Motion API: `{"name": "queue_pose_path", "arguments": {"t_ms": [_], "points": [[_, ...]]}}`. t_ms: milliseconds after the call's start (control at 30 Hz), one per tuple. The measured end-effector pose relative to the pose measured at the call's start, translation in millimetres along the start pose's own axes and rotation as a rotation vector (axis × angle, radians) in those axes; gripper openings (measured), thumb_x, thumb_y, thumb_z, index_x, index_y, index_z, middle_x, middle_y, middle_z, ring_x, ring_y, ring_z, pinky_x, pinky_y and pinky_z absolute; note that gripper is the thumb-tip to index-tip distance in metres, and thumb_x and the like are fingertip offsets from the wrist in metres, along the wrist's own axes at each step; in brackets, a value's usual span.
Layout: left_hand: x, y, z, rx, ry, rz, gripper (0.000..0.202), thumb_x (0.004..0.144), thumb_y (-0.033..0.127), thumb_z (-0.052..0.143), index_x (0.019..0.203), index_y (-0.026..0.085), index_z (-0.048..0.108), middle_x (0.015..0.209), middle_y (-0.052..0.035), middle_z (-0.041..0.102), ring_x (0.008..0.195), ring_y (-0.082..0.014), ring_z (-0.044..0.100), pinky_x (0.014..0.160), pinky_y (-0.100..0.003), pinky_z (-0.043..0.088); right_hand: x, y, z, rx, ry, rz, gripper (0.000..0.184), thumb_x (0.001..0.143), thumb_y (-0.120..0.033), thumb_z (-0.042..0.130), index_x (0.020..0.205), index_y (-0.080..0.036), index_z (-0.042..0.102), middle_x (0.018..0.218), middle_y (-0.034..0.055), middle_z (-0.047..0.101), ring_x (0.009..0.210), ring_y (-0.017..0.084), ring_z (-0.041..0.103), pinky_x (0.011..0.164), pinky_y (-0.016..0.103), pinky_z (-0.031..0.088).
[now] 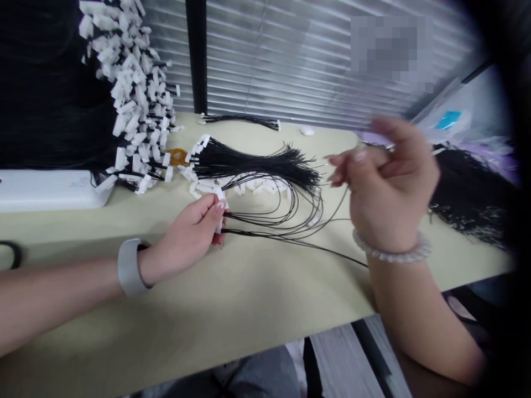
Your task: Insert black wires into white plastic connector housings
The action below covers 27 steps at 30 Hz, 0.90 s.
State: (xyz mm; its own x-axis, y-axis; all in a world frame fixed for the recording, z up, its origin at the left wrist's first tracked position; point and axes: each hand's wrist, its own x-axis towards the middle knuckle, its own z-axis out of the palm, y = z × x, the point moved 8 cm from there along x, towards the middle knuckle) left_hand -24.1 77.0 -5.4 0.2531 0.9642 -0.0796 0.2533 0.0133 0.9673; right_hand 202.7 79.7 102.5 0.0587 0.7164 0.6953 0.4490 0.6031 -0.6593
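My left hand is closed in a pinch on a white connector from which several thin black wires loop to the right over the table. My right hand is raised above the table's right side with fingers curled; it pinches the far ends of thin black wires, slightly blurred. Behind both hands lies a bundle of black wires with white connectors. A grey band sits on my left wrist, a beaded bracelet on my right.
A big hanging mass of white connectors on black wires fills the back left. A white box lies at the left. Another small wire bundle lies near the blinds. More black wires and plastic bags lie at the right.
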Motion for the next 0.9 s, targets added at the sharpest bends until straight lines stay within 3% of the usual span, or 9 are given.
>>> {"name": "queue_pose_path", "arguments": {"t_ms": [133,267,567,900], "points": [[-1,-1,2.5,0.012,-0.033,0.004,0.026,0.088,0.041,0.033,0.078,0.02,0.046,0.062,0.0041,0.047,0.049,-0.0074,0.048,0.046,-0.019,0.04,-23,-18,45,-0.209,-0.315,-0.079,0.008,0.079,-0.021,0.056,0.082,-0.019,0.063,0.074,0.0009,0.062,0.065,0.01,0.056,0.06,0.025,0.046],[-2,0,6.8,-0.005,-0.086,0.008,0.026,0.088,0.041,0.033,0.08,0.02,0.045,0.062,0.0039,0.046,0.048,-0.0075,0.047,0.045,-0.019,0.04,-40,-31,75,-0.229,-0.486,-0.209,0.009,0.08,-0.017,0.055,0.078,-0.015,0.064,0.071,0.0008,0.061,0.069,0.008,0.054,0.065,0.022,0.044],[-5,5,15.3,0.031,-0.182,0.041,0.027,0.088,0.04,0.033,0.077,0.019,0.045,0.063,0.0035,0.045,0.05,-0.0077,0.046,0.046,-0.019,0.04,-49,-33,85,-0.255,-0.547,-0.282,0.012,0.083,-0.018,0.051,0.081,-0.014,0.063,0.071,0.0015,0.057,0.067,0.008,0.049,0.063,0.021,0.04],[-6,5,16.7,0.063,-0.203,0.073,0.027,0.088,0.039,0.034,0.074,0.019,0.044,0.061,0.0042,0.044,0.05,-0.0078,0.045,0.046,-0.019,0.039,-59,-34,90,-0.435,-0.585,-0.393,0.017,0.085,-0.021,0.047,0.084,-0.017,0.063,0.075,0.0029,0.058,0.072,0.012,0.052,0.064,0.024,0.04]]}}
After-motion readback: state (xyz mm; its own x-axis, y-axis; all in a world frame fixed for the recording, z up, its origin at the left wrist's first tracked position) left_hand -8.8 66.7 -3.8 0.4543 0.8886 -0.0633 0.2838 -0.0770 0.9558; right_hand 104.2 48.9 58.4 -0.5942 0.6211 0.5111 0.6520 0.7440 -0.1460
